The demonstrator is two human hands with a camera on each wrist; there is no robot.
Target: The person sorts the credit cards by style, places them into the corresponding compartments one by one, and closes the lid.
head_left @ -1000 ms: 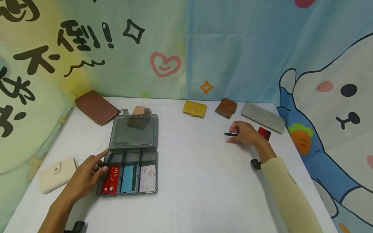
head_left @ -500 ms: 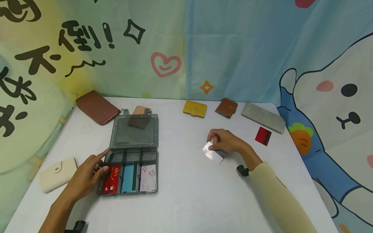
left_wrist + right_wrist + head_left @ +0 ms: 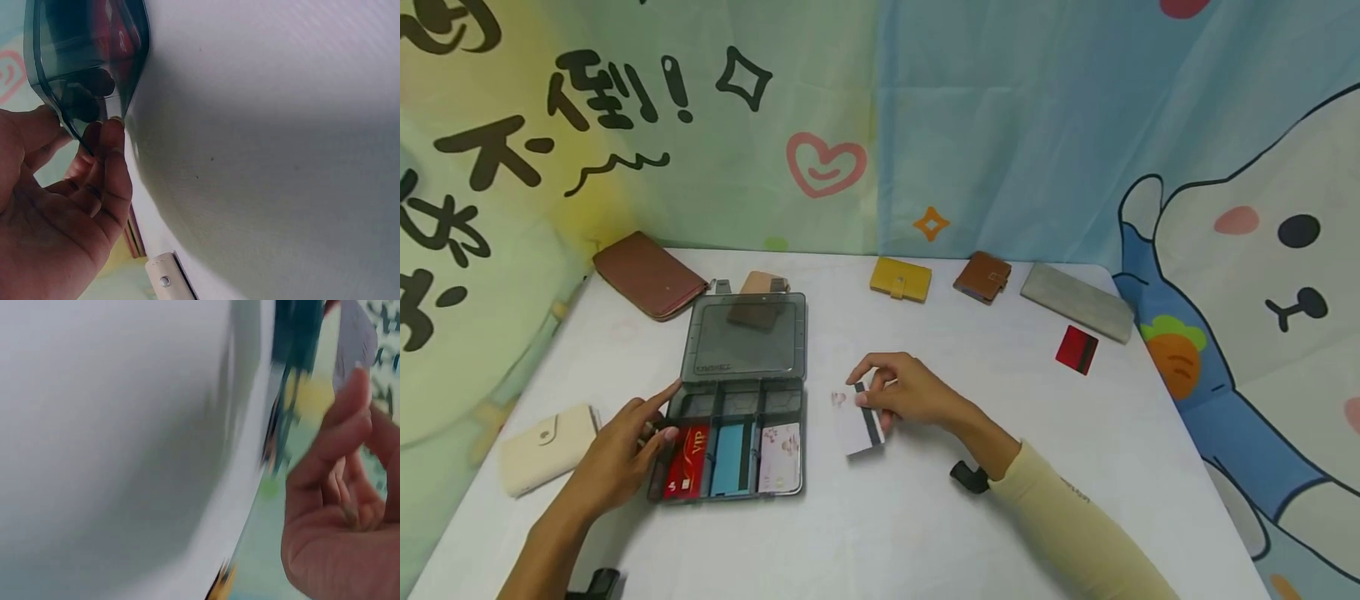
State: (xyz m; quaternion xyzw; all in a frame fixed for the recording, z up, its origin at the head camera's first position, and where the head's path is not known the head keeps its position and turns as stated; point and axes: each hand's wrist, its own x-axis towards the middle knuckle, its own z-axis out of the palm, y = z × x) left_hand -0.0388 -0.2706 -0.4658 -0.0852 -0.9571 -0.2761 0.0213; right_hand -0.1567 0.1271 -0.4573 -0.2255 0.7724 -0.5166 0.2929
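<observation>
We see a white striped card pinched between the thumb and fingers of the right hand, clamped at its upper right part near the end of the dark stripe. Most of it reaches left and toward us from the fingertips, leaving the printed left side uncovered. It is raised over the white table, near the right side of a translucent grey divided case. The left hand grips the case's left edge, index finger toward the hinge and thumb by the front. In 3 front compartments we find, left to right, a red VIP card, a blue striped card and a pale flowered card. The lid lies back, partly over a tan wallet. Farther out we see a cream snap wallet, a brown zip wallet, a yellow card holder, a brown snap card holder, a long grey wallet and, just beside that, a red striped card.
</observation>
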